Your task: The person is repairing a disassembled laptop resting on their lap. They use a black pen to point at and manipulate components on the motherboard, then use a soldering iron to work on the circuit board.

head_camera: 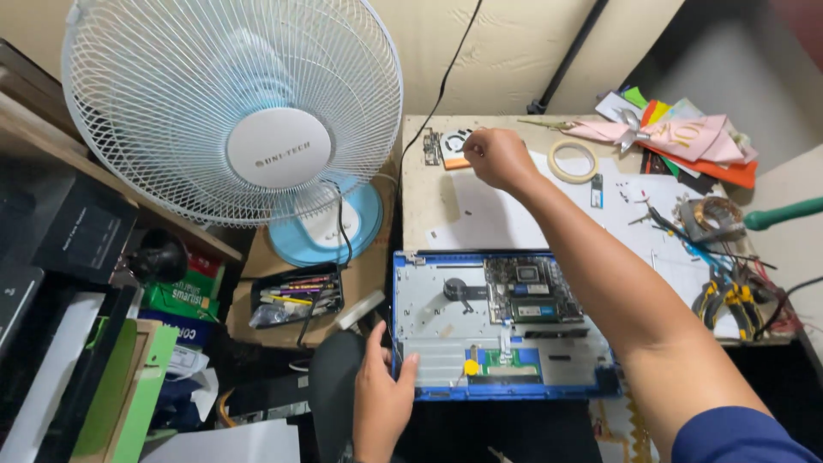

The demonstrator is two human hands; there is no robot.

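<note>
- A cluttered repair bench against a pale wall, a big white table fan at ten o'clock, and loose tools everywhere.
- Dead centre, toward six o'clock, lies the opened laptop, bottom cover off, circuit board bare; its long axis runs nine to three, one long edge facing the person.
- The left hand steadies the laptop's near left corner, thumb hooked over the blue rim, fingers loosely together.
- The right hand stretches out to twelve o'clock, fingers bunched as if pinching something small; what it pinches I cannot tell.
- Beside that hand sit small removed parts; a tape roll lies at one o'clock of it.
- At three o'clock, yellow-handled pliers rest among wires.
- Risk, as I judge it: the forearm crosses right above the bare board, so a dropped screw or a brushing sleeve could land on it.
</note>
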